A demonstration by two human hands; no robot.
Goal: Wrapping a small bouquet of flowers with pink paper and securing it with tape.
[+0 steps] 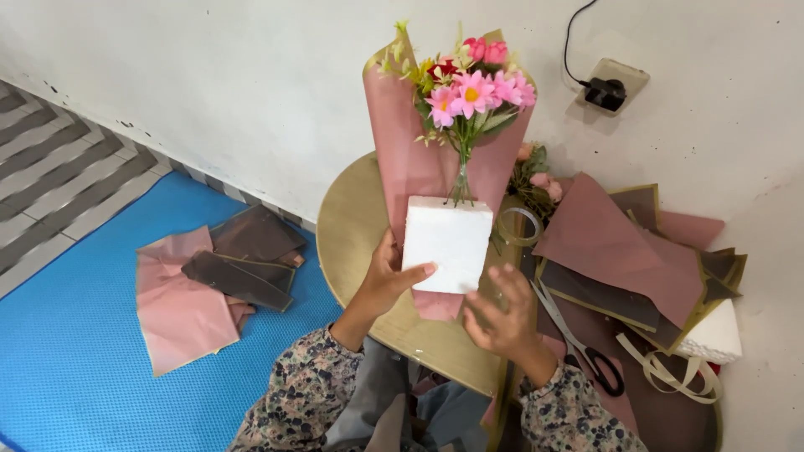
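My left hand (383, 279) grips a bouquet by its white foam block (448, 241), thumb on the block's front and fingers behind. Pink and red artificial flowers (471, 89) rise on green stems from the top of the block. A pink wrapping sheet (408, 159) with a gold edge stands behind the flowers and the block. My right hand (503, 315) hovers just below and right of the block, fingers spread, touching or nearly touching its lower corner. The bouquet is held upright above a round gold table (352, 222).
Scissors (580, 345) and a tape roll (520, 226) lie on the table beside stacked pink and brown sheets (615, 251), another foam block (714, 335) and ribbon (670, 368). More sheets (209, 285) lie on the blue mat (75, 351). A wall socket (610, 88) holds a plug.
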